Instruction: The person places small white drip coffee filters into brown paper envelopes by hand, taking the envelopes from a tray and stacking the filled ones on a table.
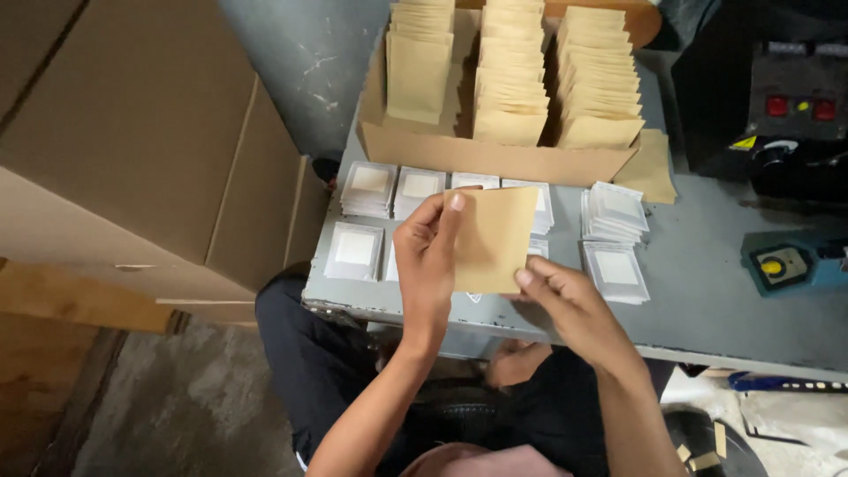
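Over the grey table (pixel 707 291), your left hand (pixel 427 265) and right hand (pixel 570 305) pinch a tan envelope (pixel 493 238) by its edges, above stacks of white square packets (pixel 369 188); behind, a cardboard box (pixel 495 159) holds three rows of tan envelopes.

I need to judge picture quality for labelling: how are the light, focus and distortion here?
Head view: even, dim light, no glare; the kraft pouch in the left hand and right hand is sharp; wide-lens bending shows at the grey table edge; dark machine lacks detail.
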